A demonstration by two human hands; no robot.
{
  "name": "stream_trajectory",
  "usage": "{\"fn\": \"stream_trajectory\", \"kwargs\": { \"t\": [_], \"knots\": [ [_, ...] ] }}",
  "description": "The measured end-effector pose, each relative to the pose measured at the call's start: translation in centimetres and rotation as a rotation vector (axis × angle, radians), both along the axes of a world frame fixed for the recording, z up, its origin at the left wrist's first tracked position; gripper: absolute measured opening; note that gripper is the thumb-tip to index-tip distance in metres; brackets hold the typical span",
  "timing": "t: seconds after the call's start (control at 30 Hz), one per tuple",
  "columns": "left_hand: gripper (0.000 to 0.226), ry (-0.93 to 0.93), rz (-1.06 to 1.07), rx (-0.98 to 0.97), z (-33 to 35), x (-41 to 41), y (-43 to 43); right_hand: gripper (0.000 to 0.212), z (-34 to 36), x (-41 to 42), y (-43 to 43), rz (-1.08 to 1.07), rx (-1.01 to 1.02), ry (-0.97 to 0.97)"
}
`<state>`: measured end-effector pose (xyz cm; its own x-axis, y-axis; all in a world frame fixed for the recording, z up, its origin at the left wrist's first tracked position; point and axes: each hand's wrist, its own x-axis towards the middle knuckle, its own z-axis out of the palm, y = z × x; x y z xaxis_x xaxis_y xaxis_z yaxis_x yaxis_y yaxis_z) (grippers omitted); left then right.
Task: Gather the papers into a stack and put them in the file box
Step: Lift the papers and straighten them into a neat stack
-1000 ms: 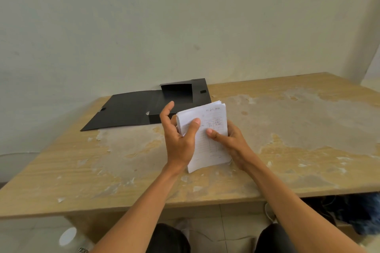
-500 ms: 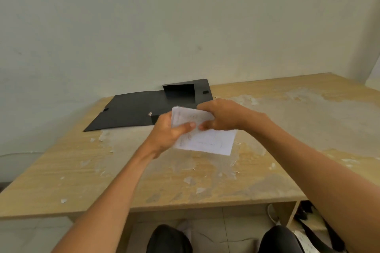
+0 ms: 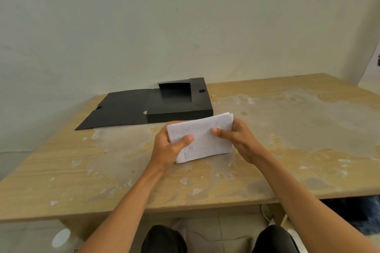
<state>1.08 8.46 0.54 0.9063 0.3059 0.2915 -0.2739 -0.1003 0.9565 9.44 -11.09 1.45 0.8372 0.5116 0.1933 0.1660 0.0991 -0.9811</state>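
Observation:
A stack of white papers (image 3: 202, 138) with printed lines stands on its long lower edge on the worn wooden table (image 3: 287, 139), tilted back toward me. My left hand (image 3: 167, 147) grips its left end, thumb on the front sheet. My right hand (image 3: 239, 139) holds the right end, thumb across the front. Just behind the stack lies the black file box (image 3: 178, 100), open, with its lid (image 3: 121, 109) flat on the table to the left. The inside of the box looks dark and I see nothing in it.
A pale wall rises right behind the table. The table's front edge runs below my forearms, with my knees and a tiled floor under it. Dark cloth lies under the table at the right.
The stack was upright on its short edge, then turned sideways. Now it stands on its long edge, held at both ends, slightly nearer to me and lower on the table.

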Motion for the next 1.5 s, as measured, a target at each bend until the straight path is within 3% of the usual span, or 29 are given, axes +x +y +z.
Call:
{"fn": "stream_trajectory", "kwargs": {
  "t": [0.07,0.13,0.27,0.37,0.43,0.57,0.73,0.9,0.97,1.13,1.3,1.5],
  "knots": [
    [0.063,-0.113,0.075,0.114,0.5,0.0,0.3,0.048,0.0,0.0,0.0,0.019,0.001,-0.023],
    [0.068,-0.204,0.139,0.231,1.3,0.2,0.3,0.052,0.1,0.0,-0.1,0.033,-0.009,-0.075],
    [0.022,-0.29,0.126,0.495,2.3,0.6,-0.2,0.054,0.6,-0.1,0.1,-0.019,0.032,-0.169],
    [0.018,-0.312,0.134,0.553,2.2,0.7,-0.2,0.024,0.9,-0.1,0.1,-0.057,0.03,-0.258],
    [0.016,-0.31,0.154,0.543,2.0,0.6,-0.2,0.013,1.0,0.1,0.0,-0.068,0.023,-0.276],
    [0.012,-0.325,0.189,0.5,1.8,0.5,-0.4,0.031,0.6,0.0,-0.2,-0.066,0.066,-0.26],
    [0.019,-0.281,0.21,0.43,1.5,0.3,-0.9,0.026,0.3,-0.3,0.0,-0.062,0.117,-0.244],
    [0.058,-0.168,0.154,0.214,0.7,-0.1,-0.5,0.047,-0.1,-0.5,-0.3,-0.049,0.119,-0.193],
    [0.054,-0.044,0.084,0.139,-0.2,-0.3,-0.4,0.051,-0.5,-0.5,-0.5,-0.032,0.102,-0.143],
    [0.031,0.056,0.044,0.131,-1.0,-0.5,-0.9,0.031,-1.6,-0.4,-0.6,0.043,0.126,-0.022],
    [0.033,-0.11,0.168,0.177,-0.2,-0.4,-1.3,0.031,-0.2,-0.3,-0.1,-0.033,0.155,-0.123],
    [0.042,-0.081,0.177,0.339,-1.4,-0.4,-1.3,0.032,-1.3,-0.9,0.0,-0.08,0.134,-0.082]
  ]
}}
